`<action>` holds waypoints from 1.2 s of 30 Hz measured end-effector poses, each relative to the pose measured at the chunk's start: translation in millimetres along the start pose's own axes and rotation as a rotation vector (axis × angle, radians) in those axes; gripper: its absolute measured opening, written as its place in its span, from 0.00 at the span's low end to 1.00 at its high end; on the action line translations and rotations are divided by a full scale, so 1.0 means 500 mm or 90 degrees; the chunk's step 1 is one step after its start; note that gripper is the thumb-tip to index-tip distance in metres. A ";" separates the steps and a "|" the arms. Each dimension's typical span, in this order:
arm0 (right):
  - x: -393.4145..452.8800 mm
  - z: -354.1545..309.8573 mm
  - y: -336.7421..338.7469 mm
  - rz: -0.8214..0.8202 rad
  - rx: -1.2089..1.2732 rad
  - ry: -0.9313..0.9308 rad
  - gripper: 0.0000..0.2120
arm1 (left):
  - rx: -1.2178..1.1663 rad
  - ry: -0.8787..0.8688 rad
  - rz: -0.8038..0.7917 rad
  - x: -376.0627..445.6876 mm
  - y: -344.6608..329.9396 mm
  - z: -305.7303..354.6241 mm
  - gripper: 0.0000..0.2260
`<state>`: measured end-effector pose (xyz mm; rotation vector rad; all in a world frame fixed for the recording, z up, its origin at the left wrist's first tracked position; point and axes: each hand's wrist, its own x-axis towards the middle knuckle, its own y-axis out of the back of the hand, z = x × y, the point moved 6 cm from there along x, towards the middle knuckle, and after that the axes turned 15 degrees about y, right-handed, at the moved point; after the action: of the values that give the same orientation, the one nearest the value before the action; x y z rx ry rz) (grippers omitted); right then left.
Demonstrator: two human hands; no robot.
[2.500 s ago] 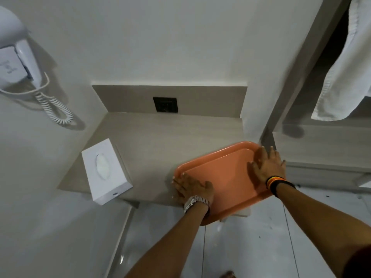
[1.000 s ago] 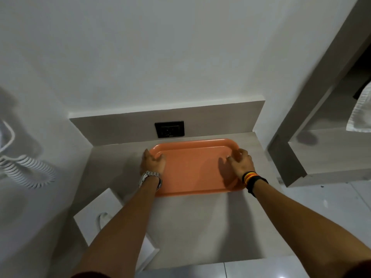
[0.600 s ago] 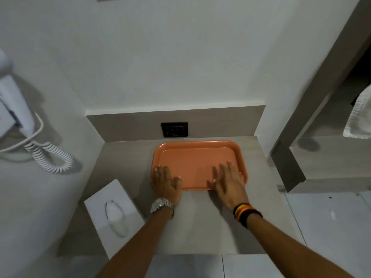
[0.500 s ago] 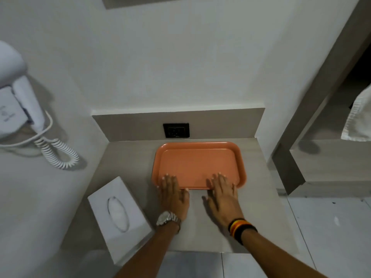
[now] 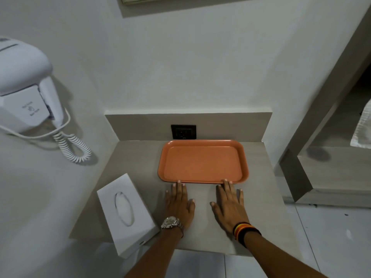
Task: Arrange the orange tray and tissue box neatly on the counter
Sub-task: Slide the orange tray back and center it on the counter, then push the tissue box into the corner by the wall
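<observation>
While the tissue box [image 5: 126, 215] overhangs the counter [image 5: 138, 155], both hands' grips lie flat, empty

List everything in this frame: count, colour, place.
tray: 1, orange, back of counter, below the socket
tissue box: 1, white, counter's front-left corner, skewed, overhanging the edge
counter: 1, beige
wall socket: 1, black, backsplash
hair dryer: 1, white, left wall, coiled cord
towel: 1, white, far right, partly cut off
left hand: flat on counter, fingertips at tray's near rim, silver watch
right hand: flat on counter, fingertips at tray's rim, striped wristbands
</observation>
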<state>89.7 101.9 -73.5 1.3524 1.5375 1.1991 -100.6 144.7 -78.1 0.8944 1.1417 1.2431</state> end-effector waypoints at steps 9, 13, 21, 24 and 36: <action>0.021 -0.007 0.004 0.007 0.032 -0.032 0.31 | 0.033 -0.020 -0.049 0.044 0.010 -0.015 0.30; 0.031 -0.020 0.013 0.022 0.053 -0.040 0.32 | 0.005 -0.014 -0.037 0.036 0.036 -0.018 0.30; 0.137 -0.191 0.066 0.054 0.099 0.124 0.30 | -0.087 0.137 0.077 0.011 0.180 -0.122 0.30; 0.175 -0.287 0.071 0.050 0.143 0.206 0.29 | -0.108 0.235 0.113 -0.010 0.224 -0.215 0.30; 0.185 -0.490 -0.061 -0.127 0.229 0.294 0.36 | -0.316 0.470 0.061 -0.133 0.173 -0.456 0.31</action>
<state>-165.2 152.2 -30.0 1.1464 2.2465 1.1994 -340.1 73.8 -37.2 0.0977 1.2582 1.9095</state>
